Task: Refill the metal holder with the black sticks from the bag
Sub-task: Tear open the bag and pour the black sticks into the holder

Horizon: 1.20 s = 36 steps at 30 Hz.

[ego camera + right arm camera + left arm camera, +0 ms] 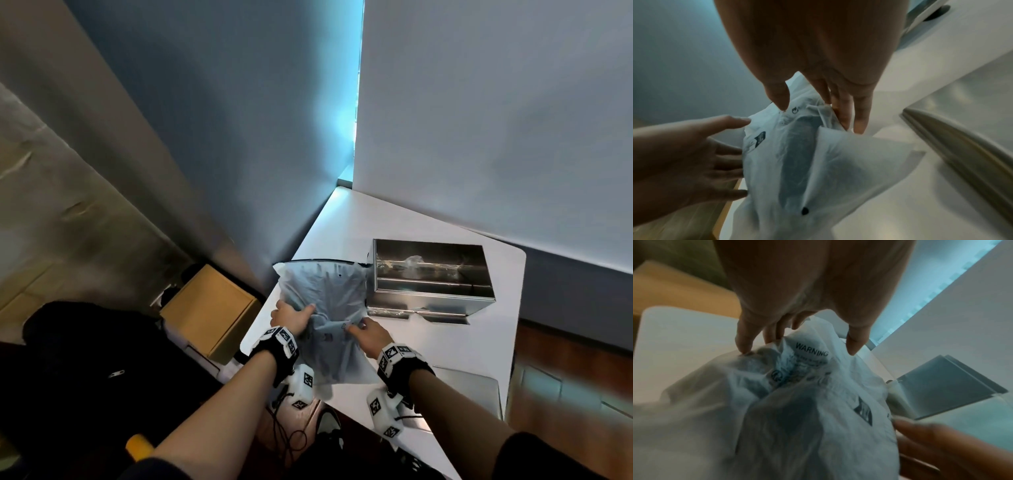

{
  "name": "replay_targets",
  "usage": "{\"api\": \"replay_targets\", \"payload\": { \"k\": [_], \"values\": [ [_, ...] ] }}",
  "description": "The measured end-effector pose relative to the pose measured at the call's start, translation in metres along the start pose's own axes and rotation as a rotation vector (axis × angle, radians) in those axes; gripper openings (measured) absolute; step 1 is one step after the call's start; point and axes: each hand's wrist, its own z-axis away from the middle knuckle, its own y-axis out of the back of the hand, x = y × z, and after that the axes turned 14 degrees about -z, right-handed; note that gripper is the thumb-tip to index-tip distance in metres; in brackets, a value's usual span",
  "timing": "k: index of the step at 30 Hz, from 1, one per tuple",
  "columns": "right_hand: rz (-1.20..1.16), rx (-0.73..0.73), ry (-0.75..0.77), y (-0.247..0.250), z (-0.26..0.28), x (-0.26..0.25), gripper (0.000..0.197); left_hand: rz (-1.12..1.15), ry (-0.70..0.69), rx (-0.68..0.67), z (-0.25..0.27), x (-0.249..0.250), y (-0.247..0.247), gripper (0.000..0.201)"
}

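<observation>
Gripping frosted bag (325, 301) with left hand (289, 317) and right hand (368, 334); dark contents inside; metal holder (428, 277) at 2 o'clock; "WARNING" print in left wrist view only.

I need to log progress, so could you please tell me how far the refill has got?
Early stage. Done: the plastic bag lies on the white table beside the open metal holder. In hand: the left hand and right hand both grip the bag. Left: no black sticks are out, so they must still go into the holder.
</observation>
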Motion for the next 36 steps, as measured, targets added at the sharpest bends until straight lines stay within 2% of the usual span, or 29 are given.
{"api": "replay_targets", "payload": {
  "k": [4, 7, 9, 13, 15, 18, 20, 22, 25, 29, 31, 33, 36],
  "values": [
    [-0.092, -0.014, -0.002, -0.017, -0.011, -0.003, 0.051, 0.051, -0.062, -0.039, -0.005, -0.003, -0.014, 0.109],
    [-0.138, -0.059, 0.006, -0.023, -0.011, -0.009, 0.030, 0.076, -0.086, -0.047, -0.022, -0.010, -0.028, 0.112],
    [-0.203, -0.082, 0.007, -0.025, -0.015, -0.009, 0.032, 0.117, -0.112, -0.061, -0.030, -0.014, -0.030, 0.104],
    [-0.366, -0.126, 0.016, -0.019, 0.001, -0.025, 0.016, 0.216, -0.162, -0.125, -0.006, -0.012, -0.008, 0.080],
    [-0.379, -0.144, -0.006, -0.018, 0.002, -0.030, 0.024, 0.286, -0.189, -0.149, 0.008, -0.012, -0.001, 0.062],
    [-0.314, -0.091, 0.038, -0.021, -0.005, -0.029, 0.065, 0.357, -0.216, -0.148, 0.028, -0.010, 0.007, 0.047],
    [-0.290, -0.050, 0.078, -0.022, -0.003, -0.033, 0.065, 0.385, -0.200, -0.138, 0.039, -0.007, 0.013, 0.040],
    [-0.302, -0.073, 0.141, -0.021, 0.002, -0.041, 0.055, 0.392, -0.171, -0.109, 0.046, -0.004, 0.020, 0.034],
    [-0.316, -0.128, 0.232, -0.015, 0.005, -0.048, 0.035, 0.452, -0.164, -0.080, 0.046, -0.003, 0.027, 0.047],
    [-0.339, -0.129, 0.315, -0.005, 0.009, -0.053, 0.030, 0.616, -0.254, -0.114, 0.056, 0.005, 0.034, 0.037],
    [-0.269, -0.108, 0.370, 0.001, 0.012, -0.052, 0.043, 0.671, -0.325, -0.088, 0.060, 0.010, 0.040, 0.045],
    [-0.239, -0.058, 0.417, 0.009, 0.015, -0.049, 0.043, 0.692, -0.423, -0.044, 0.064, 0.015, 0.045, 0.051],
    [-0.312, 0.058, 0.494, 0.024, 0.025, -0.040, 0.051, 0.693, -0.527, -0.057, 0.071, 0.019, 0.048, 0.064]
  ]
}}
